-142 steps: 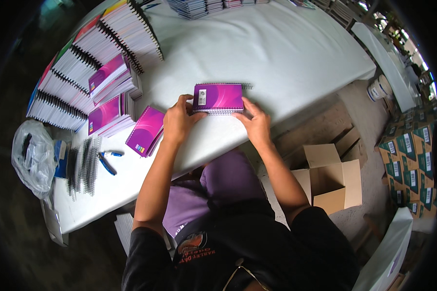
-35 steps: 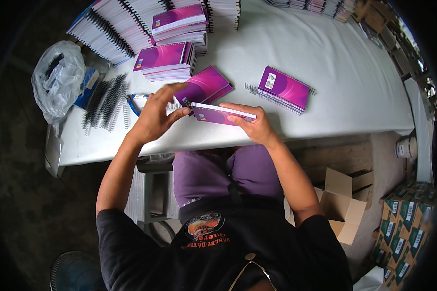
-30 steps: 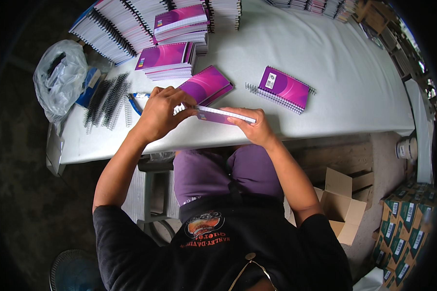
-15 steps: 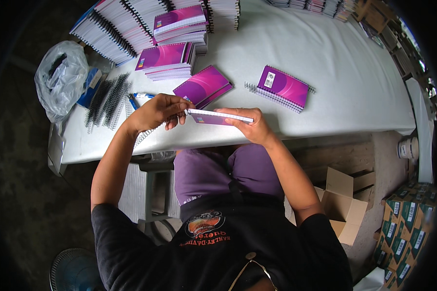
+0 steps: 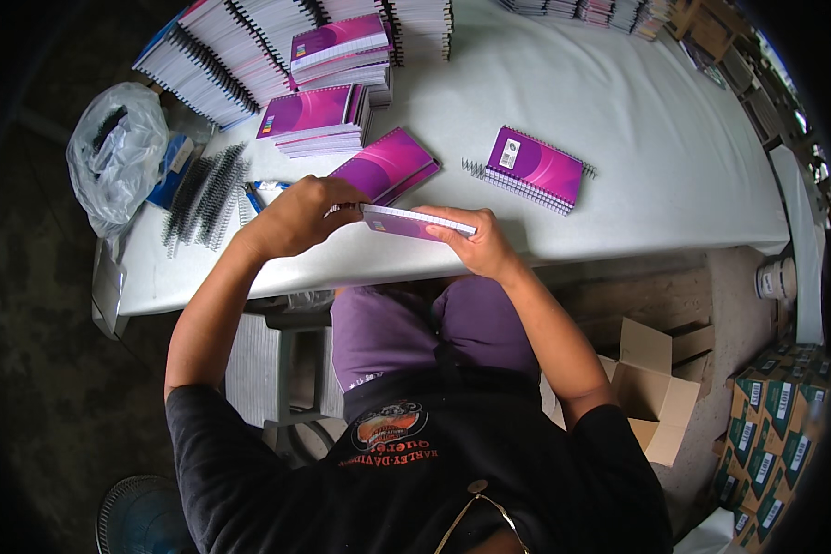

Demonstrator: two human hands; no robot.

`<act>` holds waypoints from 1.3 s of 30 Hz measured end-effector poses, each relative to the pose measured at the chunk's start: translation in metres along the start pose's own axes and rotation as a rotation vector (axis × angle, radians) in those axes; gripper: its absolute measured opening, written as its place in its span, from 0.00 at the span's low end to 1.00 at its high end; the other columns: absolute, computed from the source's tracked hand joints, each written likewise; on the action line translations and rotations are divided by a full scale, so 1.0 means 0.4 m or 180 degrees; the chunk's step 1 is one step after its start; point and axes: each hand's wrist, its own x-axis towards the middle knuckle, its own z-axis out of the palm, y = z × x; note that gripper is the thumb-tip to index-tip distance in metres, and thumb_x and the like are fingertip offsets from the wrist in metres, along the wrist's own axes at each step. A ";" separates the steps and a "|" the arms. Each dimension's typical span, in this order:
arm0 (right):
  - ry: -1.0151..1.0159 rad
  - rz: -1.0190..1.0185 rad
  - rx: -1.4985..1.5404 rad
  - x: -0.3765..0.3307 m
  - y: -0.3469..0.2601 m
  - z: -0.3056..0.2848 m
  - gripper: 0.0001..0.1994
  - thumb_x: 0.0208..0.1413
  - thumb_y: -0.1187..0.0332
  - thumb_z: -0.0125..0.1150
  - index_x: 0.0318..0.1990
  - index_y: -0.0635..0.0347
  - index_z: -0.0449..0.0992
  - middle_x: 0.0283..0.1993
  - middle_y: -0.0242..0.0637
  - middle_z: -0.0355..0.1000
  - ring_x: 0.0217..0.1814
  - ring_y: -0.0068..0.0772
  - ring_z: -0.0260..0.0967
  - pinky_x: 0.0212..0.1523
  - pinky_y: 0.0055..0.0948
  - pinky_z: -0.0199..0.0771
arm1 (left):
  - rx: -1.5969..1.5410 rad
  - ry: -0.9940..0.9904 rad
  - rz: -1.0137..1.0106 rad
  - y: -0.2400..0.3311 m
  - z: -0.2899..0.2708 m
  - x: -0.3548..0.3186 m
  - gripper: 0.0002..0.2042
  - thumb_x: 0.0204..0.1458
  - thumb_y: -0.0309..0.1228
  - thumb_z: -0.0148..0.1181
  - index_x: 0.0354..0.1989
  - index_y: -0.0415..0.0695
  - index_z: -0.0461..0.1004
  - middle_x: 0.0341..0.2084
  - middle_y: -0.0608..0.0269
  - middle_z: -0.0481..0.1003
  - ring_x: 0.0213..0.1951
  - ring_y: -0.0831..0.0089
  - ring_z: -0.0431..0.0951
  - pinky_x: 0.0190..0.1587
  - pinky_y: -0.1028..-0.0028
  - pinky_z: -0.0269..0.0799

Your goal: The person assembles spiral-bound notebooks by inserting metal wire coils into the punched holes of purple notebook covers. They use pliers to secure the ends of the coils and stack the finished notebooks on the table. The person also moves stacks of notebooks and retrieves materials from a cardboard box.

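Observation:
My right hand (image 5: 482,245) holds a thin purple notebook (image 5: 404,225) edgewise above the table's front edge, its white punched edge facing up. At the notebook's left end, the fingers of my left hand (image 5: 295,220) are pinched together; the spiral wire coil they hold is almost wholly hidden by the hand. Just beyond lies a loose purple notebook pad (image 5: 395,159). Farther right rests another purple notebook (image 5: 537,168), with a wire coil sticking out at both ends of its bound edge. A blue-handled tool (image 5: 253,196), partly covered, lies behind my left hand.
Loose spiral coils (image 5: 203,198) lie on the white-covered table (image 5: 637,148) at left, beside a plastic bag (image 5: 120,157). Purple notebook stacks (image 5: 316,118) and large spiral-bound books (image 5: 222,69) stand at the back. An open carton (image 5: 651,392) sits below at right.
My left hand has turned over, knuckles up, at the notebook's end. The coil that trailed below it is now out of sight. My right hand has barely moved.

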 end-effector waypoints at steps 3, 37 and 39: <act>0.0140 -0.0150 -0.0296 -0.011 0.000 0.014 0.14 0.50 0.77 0.58 0.46 0.59 0.75 0.37 0.43 0.76 0.35 0.29 0.75 0.35 0.25 0.72 | 0.1068 0.0497 0.0070 0.059 0.004 0.013 0.11 0.40 0.32 0.65 0.32 0.45 0.74 0.28 0.66 0.74 0.37 0.68 0.72 0.44 0.70 0.61; 0.0557 -0.0484 -0.0528 -0.055 0.001 0.067 0.13 0.52 0.78 0.55 0.46 0.63 0.73 0.37 0.43 0.75 0.36 0.32 0.75 0.37 0.25 0.73 | 0.1865 0.2377 -0.0289 0.016 0.201 -0.065 0.40 0.52 0.58 0.42 0.62 0.34 0.49 0.60 0.41 0.52 0.65 0.44 0.41 0.62 0.47 0.24; 0.0422 -0.0236 -0.0155 -0.040 -0.004 0.056 0.13 0.52 0.77 0.55 0.47 0.63 0.73 0.38 0.41 0.76 0.37 0.29 0.75 0.37 0.24 0.73 | 0.1377 0.1312 -0.0624 0.036 0.065 -0.048 0.30 0.55 0.51 0.44 0.60 0.42 0.57 0.57 0.48 0.60 0.63 0.52 0.50 0.63 0.51 0.31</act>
